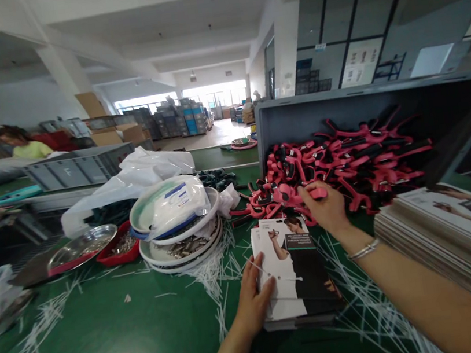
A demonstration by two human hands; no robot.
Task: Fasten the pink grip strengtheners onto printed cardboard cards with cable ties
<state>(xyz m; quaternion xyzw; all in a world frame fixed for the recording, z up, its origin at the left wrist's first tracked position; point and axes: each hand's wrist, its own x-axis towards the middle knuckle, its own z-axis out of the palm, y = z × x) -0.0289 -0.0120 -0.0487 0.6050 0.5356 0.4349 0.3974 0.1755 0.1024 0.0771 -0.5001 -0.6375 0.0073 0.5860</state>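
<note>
My left hand [255, 293] holds the left edge of a printed cardboard card [282, 278] on top of a small stack, its thumb lying on the face. A white plastic tie [291, 278] passes through small holes in that card. Just beyond the stack, my right hand [326, 209] has its fingers closed on a pink-and-black hand grip [288, 197] at the front of a heap. Many similar hand grips [346, 155] spill out of a grey crate [381, 89] tipped on its side.
A tall stack of cards [454, 239] stands at the right. Loose white ties lie over the green table [110, 346]. Stacked round trays [181, 260], a red tray [117, 254] and a metal dish [83, 250] are at left. Farther off, a person [25, 145] sits behind another crate [80, 168].
</note>
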